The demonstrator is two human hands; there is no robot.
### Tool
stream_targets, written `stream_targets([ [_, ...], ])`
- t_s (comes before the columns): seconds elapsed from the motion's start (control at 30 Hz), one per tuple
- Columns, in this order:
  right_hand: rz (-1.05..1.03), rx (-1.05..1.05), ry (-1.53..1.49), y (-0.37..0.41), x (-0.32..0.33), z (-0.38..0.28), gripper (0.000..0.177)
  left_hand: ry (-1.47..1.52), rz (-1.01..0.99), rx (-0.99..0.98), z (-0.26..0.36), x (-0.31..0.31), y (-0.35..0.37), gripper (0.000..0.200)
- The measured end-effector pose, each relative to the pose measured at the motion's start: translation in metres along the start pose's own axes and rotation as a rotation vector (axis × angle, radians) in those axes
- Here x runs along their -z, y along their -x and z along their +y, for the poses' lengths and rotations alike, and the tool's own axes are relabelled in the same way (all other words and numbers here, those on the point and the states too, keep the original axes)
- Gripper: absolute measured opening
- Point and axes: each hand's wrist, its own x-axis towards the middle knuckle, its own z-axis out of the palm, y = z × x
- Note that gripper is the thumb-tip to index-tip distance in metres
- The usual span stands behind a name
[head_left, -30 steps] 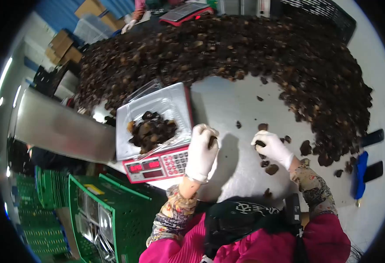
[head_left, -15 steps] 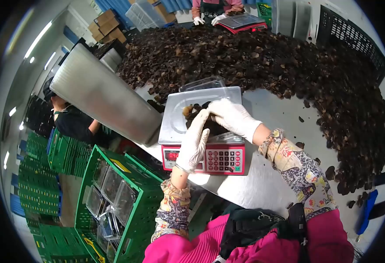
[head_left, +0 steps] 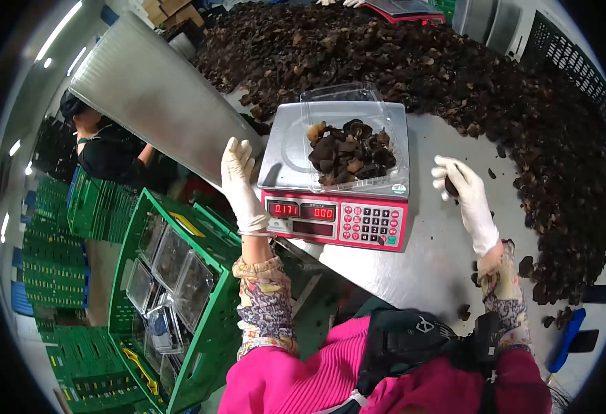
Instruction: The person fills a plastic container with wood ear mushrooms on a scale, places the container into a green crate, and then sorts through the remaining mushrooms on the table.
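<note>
A red digital scale [head_left: 379, 207] with a metal plate [head_left: 282, 138] reads 0.171. On the plate lies an open clear plastic box [head_left: 404, 148] holding a heap of dark wood ear mushrooms [head_left: 351, 155], with one yellowish piece at its left. My left hand [head_left: 241, 176], in a white glove, is raised just left of the scale, fingers extended and nothing in it. Right of the scale, my gloved right hand [head_left: 465, 193] has its fingers curled round a dark piece of wood ear mushroom [head_left: 450, 186], apart from the box.
A large pile of wood ear mushrooms [head_left: 385, 58] covers the table's back and right. Tall stacked clear boxes [head_left: 158, 103] lean at the left. A green crate [head_left: 199, 331] below holds filled boxes. A co-worker [head_left: 99, 145] is at left; another's gloved hands show at the back.
Both hands have come away from the box, the left to the left and the right to the right with a mushroom piece. The mushrooms in the box are now uncovered. The view has shifted slightly.
</note>
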Motion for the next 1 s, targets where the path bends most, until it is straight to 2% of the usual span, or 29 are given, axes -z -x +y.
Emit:
stream_targets([
  [0.1,0.019,-0.019,-0.008,0.024,0.023,0.019,0.045,-0.092,-0.152,-0.055,-0.013,-0.019,-0.002,0.052],
  [0.2,0.055,-0.037,-0.004,0.041,0.036,0.022,0.05,-0.398,-0.252,-0.164,0.0,-0.054,0.005,0.053],
  [0.27,0.103,-0.051,-0.022,0.05,0.047,0.021,0.048,-0.74,-0.372,-0.376,-0.008,-0.07,0.01,0.058],
  [0.33,0.16,-0.045,0.009,0.044,0.044,0.016,0.037,-0.929,-0.715,-0.335,-0.019,-0.08,0.024,0.062],
  [0.37,0.134,0.031,0.029,0.038,0.033,0.009,0.035,-1.037,-0.685,-0.524,-0.013,-0.088,0.034,0.06],
  [0.47,0.004,0.231,0.087,0.01,-0.024,-0.017,0.033,-0.803,-0.567,-0.423,-0.012,-0.094,0.044,0.055],
  [0.5,0.041,0.398,0.4,0.0,-0.044,-0.028,0.037,-0.793,-0.569,-0.395,-0.01,-0.094,0.045,0.052],
  [0.53,0.042,0.614,0.59,-0.019,-0.059,-0.02,0.045,-0.783,-0.573,-0.366,-0.008,-0.094,0.046,0.05],
  [0.6,0.104,0.768,1.124,-0.04,-0.09,-0.006,0.053,-0.794,-0.626,-0.411,-0.009,-0.09,0.046,0.05],
  [0.67,0.098,0.725,0.94,-0.037,-0.104,0.005,0.056,-0.682,-0.565,-0.48,-0.011,-0.081,0.049,0.049],
  [0.7,0.104,0.77,0.856,-0.031,-0.097,0.008,0.053,-0.576,-0.532,-0.38,-0.007,-0.075,0.054,0.049],
  [0.73,0.062,0.705,0.791,-0.023,-0.084,0.002,0.046,-0.496,-0.467,-0.27,-0.003,-0.068,0.06,0.049],
  [0.8,0.12,0.695,0.834,-0.009,-0.042,0.007,0.035,-0.559,-0.349,-0.317,-0.006,-0.044,0.063,0.051],
  [0.83,0.163,0.609,0.9,-0.002,-0.019,0.011,0.034,-0.492,-0.296,-0.311,-0.012,-0.033,0.065,0.053],
  [0.87,0.231,0.334,0.845,0.0,0.002,0.027,0.033,-0.489,-0.248,-0.273,-0.009,-0.025,0.07,0.054],
  [0.93,0.355,0.288,1.182,0.005,0.044,0.074,0.033,-0.412,-0.176,-0.196,-0.019,-0.007,0.073,0.053],
  [1.0,0.179,0.308,1.39,0.009,0.077,0.122,0.026,-0.416,-0.141,-0.184,-0.023,0.002,0.073,0.049],
])
